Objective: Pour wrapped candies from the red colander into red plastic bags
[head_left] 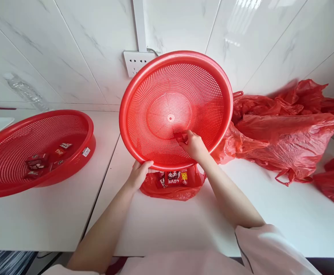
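A red plastic colander basket [169, 82] is tilted up, its perforated inside facing me. My left hand [138, 175] grips its lower left rim, thumb on top and fingers hidden behind. Reaching over the lower right rim, my right hand [195, 145] is closed inside the basket, pinching a small dark red packet [179, 136] near the bottom disc. Directly below the lower rim lies an open red plastic bag [167, 194]. Small printed red packets [177, 177] show in its mouth, one reading LOVE; the basket hides the rest of the bag.
At left, another red basket [90, 131] leans, holding several small red packets [37, 162]. Filled red plastic bags [290, 133] crowd the right side by the wall. A clear bottle [26, 91] leans at back left. A power strip [137, 61] is on the tiled wall.
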A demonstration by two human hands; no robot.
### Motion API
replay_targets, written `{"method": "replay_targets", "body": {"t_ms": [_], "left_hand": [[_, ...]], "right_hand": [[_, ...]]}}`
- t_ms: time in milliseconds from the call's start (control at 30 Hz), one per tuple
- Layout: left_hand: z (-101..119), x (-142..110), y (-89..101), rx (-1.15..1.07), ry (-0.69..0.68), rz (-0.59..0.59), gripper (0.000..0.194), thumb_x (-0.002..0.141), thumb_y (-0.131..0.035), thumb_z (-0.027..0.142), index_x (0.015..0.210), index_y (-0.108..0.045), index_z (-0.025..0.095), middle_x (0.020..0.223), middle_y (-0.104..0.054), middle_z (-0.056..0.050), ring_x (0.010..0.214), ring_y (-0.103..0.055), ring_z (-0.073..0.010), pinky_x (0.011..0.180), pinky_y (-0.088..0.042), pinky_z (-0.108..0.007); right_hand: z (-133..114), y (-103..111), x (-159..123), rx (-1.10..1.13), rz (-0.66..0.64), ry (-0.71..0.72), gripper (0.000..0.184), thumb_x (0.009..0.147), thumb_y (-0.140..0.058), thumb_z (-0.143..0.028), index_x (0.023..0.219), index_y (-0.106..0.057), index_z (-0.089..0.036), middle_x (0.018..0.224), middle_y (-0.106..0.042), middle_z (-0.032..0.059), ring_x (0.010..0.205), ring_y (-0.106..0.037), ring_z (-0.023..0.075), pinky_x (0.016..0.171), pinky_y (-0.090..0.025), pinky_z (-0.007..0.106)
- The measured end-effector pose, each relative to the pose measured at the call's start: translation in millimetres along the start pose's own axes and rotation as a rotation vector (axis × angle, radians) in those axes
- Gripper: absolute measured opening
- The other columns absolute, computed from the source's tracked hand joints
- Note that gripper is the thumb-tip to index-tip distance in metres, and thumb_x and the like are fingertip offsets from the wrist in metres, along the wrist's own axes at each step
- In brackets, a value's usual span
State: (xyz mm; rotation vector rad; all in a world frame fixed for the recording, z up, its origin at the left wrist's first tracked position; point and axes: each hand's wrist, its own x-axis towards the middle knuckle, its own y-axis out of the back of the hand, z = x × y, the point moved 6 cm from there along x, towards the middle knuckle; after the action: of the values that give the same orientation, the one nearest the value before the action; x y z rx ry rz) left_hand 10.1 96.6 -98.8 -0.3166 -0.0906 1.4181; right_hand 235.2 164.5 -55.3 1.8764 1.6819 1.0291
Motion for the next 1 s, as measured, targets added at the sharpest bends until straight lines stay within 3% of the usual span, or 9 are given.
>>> {"method": "replay_targets", "body": {"t_ms": [100,200,300,467,633,700,833,900,1000], "left_hand": [[5,2,0.3,-0.044,-0.027,0.01,0.029,0.081,-0.062,0.027,0.108,-0.062,0.019,0.12,-0.063,-0.008,0.112,-0.061,-0.0301,0.084,-0.059,-0.051],[11,3,4.8,-0.065,-0.051,0.062,0.033,0.079,-0.061,0.026,0.111,-0.059,0.02,0.122,-0.063,-0.008,0.113,-0.06,-0.0309,0.083,-0.059,-0.05],[17,5,12.0,-0.078,-0.077,0.134,0.035,0.079,-0.06,0.027,0.114,-0.056,0.022,0.125,-0.061,-0.007,0.115,-0.06,-0.0295,0.083,-0.059,-0.048],[24,8,18.9,-0.125,-0.084,0.17,0.03,0.08,-0.06,0.028,0.11,-0.053,0.023,0.125,-0.059,-0.006,0.108,-0.063,-0.0259,0.083,-0.058,-0.045],[29,8,27.8,-0.14,-0.082,0.212,0.032,0.082,-0.058,0.027,0.113,-0.052,0.024,0.127,-0.059,-0.007,0.111,-0.062,-0.0253,0.086,-0.057,-0.045],[30,7,31.1,-0.134,-0.069,0.223,0.032,0.082,-0.058,0.029,0.113,-0.053,0.023,0.124,-0.061,-0.007,0.111,-0.062,-0.0261,0.087,-0.056,-0.046],[29,7,33.8,-0.126,-0.034,0.236,0.031,0.082,-0.057,0.031,0.112,-0.055,0.022,0.123,-0.063,-0.009,0.105,-0.065,-0.0281,0.088,-0.056,-0.05],[27,8,34.0,-0.122,-0.008,0.248,0.029,0.082,-0.055,0.032,0.109,-0.057,0.02,0.119,-0.065,-0.01,0.101,-0.068,-0.0292,0.088,-0.055,-0.05],[22,11,34.3,-0.129,0.044,0.244,0.03,0.083,-0.051,0.034,0.105,-0.059,0.015,0.108,-0.069,-0.014,0.095,-0.07,-0.0304,0.09,-0.054,-0.048]], "right_hand": [[-2,-4,1,0.5,-0.131,-0.066,0.031,0.074,-0.074,-0.034,0.097,-0.067,-0.015,0.078,-0.068,0.0059,0.07,-0.066,0.0191,0.07,-0.056,0.036],[-11,-11,-3,1.01,-0.331,-0.176,0.035,0.071,-0.077,-0.039,0.096,-0.069,-0.014,0.087,-0.072,0.0062,0.078,-0.071,0.0174,0.074,-0.06,0.031],[-19,-11,-7,1.141,-0.43,-0.206,0.034,0.073,-0.077,-0.039,0.092,-0.072,-0.012,0.088,-0.074,0.0095,0.085,-0.072,0.0182,0.079,-0.06,0.027],[-27,-6,-12,1.129,-0.478,-0.204,0.034,0.074,-0.077,-0.041,0.092,-0.073,-0.012,0.083,-0.075,0.0106,0.082,-0.073,0.0195,0.075,-0.061,0.027],[-30,4,-16,1.006,-0.465,-0.19,0.028,0.072,-0.078,-0.038,0.085,-0.075,-0.014,0.076,-0.075,0.0079,0.067,-0.072,0.0143,0.062,-0.059,0.02],[-34,8,-19,0.94,-0.54,-0.129,0.027,0.074,-0.077,-0.038,0.086,-0.075,-0.014,0.077,-0.075,0.0069,0.066,-0.071,0.0134,0.06,-0.058,0.02],[-46,1,-38,0.712,-0.92,0.045,0.028,0.08,-0.069,-0.042,0.089,-0.075,-0.016,0.073,-0.074,0.005,0.069,-0.072,0.0168,0.062,-0.058,0.025],[-48,-6,-47,0.583,-1.044,0.077,0.029,0.083,-0.065,-0.044,0.086,-0.076,-0.017,0.073,-0.074,0.0047,0.068,-0.071,0.0183,0.062,-0.057,0.026],[-50,-9,-46,0.402,-0.947,0.146,0.026,0.084,-0.061,-0.039,0.078,-0.076,-0.018,0.073,-0.074,0.0038,0.067,-0.069,0.0194,0.062,-0.053,0.028]]}}
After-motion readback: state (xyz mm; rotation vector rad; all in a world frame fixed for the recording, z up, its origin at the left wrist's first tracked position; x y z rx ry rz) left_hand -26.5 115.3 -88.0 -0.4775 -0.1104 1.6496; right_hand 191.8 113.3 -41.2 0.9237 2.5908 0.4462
